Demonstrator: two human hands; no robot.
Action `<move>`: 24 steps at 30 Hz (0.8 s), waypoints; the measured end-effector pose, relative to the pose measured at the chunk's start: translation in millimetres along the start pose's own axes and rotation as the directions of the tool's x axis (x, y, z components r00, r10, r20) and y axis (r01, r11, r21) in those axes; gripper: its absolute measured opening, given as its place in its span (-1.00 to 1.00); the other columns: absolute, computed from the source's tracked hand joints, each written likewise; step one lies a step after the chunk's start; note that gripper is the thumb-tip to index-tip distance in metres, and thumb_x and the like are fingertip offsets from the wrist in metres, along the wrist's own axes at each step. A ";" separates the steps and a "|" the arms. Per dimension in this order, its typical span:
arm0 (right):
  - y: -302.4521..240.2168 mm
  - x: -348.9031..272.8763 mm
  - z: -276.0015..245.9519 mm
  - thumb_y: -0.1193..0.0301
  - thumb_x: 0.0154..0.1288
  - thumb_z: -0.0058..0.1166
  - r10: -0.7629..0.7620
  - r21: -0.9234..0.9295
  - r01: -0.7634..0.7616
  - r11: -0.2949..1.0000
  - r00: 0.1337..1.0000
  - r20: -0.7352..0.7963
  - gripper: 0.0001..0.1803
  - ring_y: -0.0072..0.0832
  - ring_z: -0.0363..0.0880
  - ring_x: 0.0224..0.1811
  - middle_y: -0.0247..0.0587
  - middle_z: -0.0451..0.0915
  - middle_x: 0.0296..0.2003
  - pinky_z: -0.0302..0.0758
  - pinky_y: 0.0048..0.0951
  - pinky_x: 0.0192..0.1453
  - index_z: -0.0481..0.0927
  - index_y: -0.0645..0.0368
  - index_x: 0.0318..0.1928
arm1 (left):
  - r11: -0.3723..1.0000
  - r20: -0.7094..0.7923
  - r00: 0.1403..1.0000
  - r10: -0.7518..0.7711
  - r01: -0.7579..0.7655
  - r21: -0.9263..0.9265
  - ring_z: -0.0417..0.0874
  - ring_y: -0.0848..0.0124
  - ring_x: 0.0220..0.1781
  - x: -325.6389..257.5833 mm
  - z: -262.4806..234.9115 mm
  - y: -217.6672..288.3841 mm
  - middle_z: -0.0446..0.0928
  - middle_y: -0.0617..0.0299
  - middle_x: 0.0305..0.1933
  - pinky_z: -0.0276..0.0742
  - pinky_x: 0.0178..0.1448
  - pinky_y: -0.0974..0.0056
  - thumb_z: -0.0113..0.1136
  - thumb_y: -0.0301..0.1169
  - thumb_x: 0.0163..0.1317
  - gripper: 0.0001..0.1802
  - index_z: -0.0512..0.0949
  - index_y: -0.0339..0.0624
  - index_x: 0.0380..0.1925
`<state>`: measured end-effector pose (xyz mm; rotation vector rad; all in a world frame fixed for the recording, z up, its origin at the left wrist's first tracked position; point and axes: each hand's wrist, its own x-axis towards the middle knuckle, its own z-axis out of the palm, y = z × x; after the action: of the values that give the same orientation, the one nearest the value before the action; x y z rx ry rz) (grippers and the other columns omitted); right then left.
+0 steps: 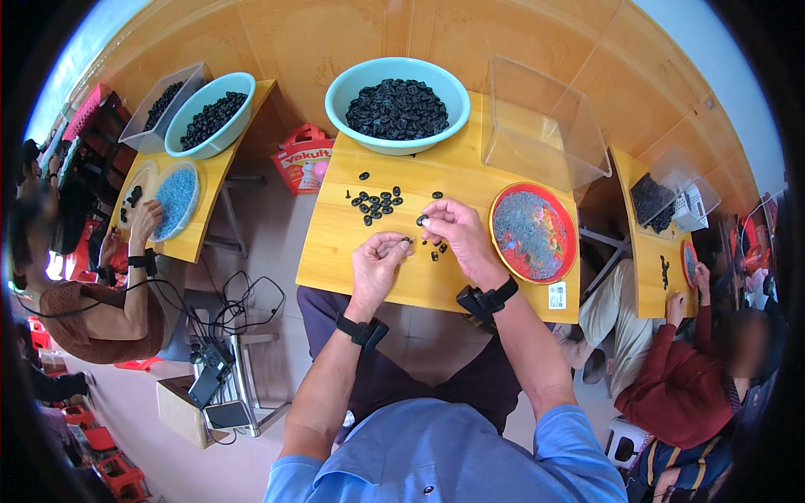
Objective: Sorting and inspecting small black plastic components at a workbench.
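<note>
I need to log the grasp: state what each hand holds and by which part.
The left hand pinches a small black ring at its fingertips; the right hand pinches another black ring by its rim. Both are too small to tell more.

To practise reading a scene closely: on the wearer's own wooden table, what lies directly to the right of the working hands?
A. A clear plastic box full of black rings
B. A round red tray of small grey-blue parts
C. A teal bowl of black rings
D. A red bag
B: the round red tray with grey-blue parts sits just beside the right hand, while the teal bowl stands at the table's far edge.
</note>
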<state>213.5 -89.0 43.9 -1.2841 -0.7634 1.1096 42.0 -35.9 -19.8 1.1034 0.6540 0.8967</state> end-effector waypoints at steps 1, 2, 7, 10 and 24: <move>3.2 -1.1 3.0 0.53 0.22 0.16 0.002 0.006 -0.002 1.000 1.000 -0.001 -0.87 -0.59 0.64 -0.33 -0.28 0.66 -0.33 0.53 -0.55 -0.20 0.58 0.26 -0.20 | 1.000 0.009 1.000 -0.008 0.008 -0.016 0.72 0.48 -0.23 -1.0 0.4 2.0 0.70 0.13 -0.20 0.58 -0.16 0.45 0.22 -0.55 0.34 -0.85 0.55 -0.35 -0.13; 6.6 -1.6 5.5 0.54 0.22 0.16 -0.028 -0.031 0.028 0.999 1.000 -0.003 -0.87 -0.59 0.64 -0.33 -0.27 0.66 -0.33 0.53 -0.54 -0.20 0.58 0.28 -0.21 | 0.999 0.017 1.000 -0.015 0.016 -0.033 0.72 0.47 -0.21 -1.4 0.9 4.1 0.70 0.12 -0.20 0.58 -0.15 0.45 0.22 -0.55 0.34 -0.85 0.54 -0.35 -0.13; 28.2 -3.5 6.4 0.57 0.22 0.15 -0.097 -0.083 0.100 0.991 0.995 0.037 -0.86 -0.58 0.64 -0.33 -0.24 0.66 -0.34 0.55 -0.52 -0.17 0.57 0.31 -0.20 | 0.999 0.025 1.000 0.003 -0.002 -0.035 0.73 0.46 -0.19 -0.1 1.1 3.5 0.69 0.13 -0.21 0.59 -0.12 0.44 0.21 -0.56 0.35 -0.86 0.53 -0.36 -0.13; 28.4 -6.5 7.0 0.57 0.21 0.15 -0.083 -0.105 0.086 0.991 0.996 0.024 -0.85 -0.58 0.64 -0.32 -0.22 0.67 -0.34 0.57 -0.52 -0.15 0.57 0.34 -0.20 | 0.999 0.021 1.000 -0.003 0.004 -0.051 0.73 0.46 -0.19 -0.7 0.1 4.0 0.68 0.13 -0.21 0.59 -0.13 0.44 0.20 -0.57 0.34 -0.86 0.53 -0.36 -0.13; 22.1 -15.9 -3.0 0.43 0.26 0.20 0.072 -0.020 -0.073 0.997 0.996 -0.046 -0.81 -0.52 0.67 -0.35 -0.19 0.70 -0.33 0.47 -0.54 -0.27 0.62 0.27 -0.16 | 0.999 -0.051 0.998 0.023 -0.021 0.031 0.69 0.54 -0.30 0.0 5.6 -0.8 0.68 0.18 -0.29 0.57 -0.20 0.48 0.22 -0.59 0.32 -0.85 0.57 -0.37 -0.13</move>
<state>206.6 -106.5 24.0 -1.3603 -0.7018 1.1288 46.8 -38.6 -18.7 1.1194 0.7014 0.9392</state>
